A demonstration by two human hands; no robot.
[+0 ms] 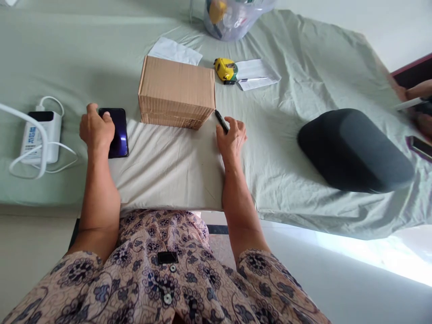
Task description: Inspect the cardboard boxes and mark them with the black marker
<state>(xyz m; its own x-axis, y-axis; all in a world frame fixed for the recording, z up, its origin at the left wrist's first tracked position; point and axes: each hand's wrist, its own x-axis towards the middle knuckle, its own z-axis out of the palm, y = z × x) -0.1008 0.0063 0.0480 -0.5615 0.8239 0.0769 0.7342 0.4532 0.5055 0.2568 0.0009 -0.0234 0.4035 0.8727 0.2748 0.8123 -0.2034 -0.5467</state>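
Note:
My left hand (97,128) rests on the cloth with loosely curled fingers, thumb apart from the index finger and over the left edge of a dark smartphone (119,133). It grips nothing that I can see. A black pen (222,121) is pinched in my right hand (232,137), its far end close to the lower right corner of a brown cardboard box (177,83). The box sits closed between my hands, a little farther from me. Behind its right end lie a yellow tape measure (225,69) and another pen (248,80) on a folded white paper (258,72).
A white power bank (42,137) with looping cables lies far left. Behind the box are another white paper (173,50) and a clear plastic tub (229,22) with assorted items. A large dark, rounded object (357,150) stands right. Another person's hand (420,90) shows at the right edge.

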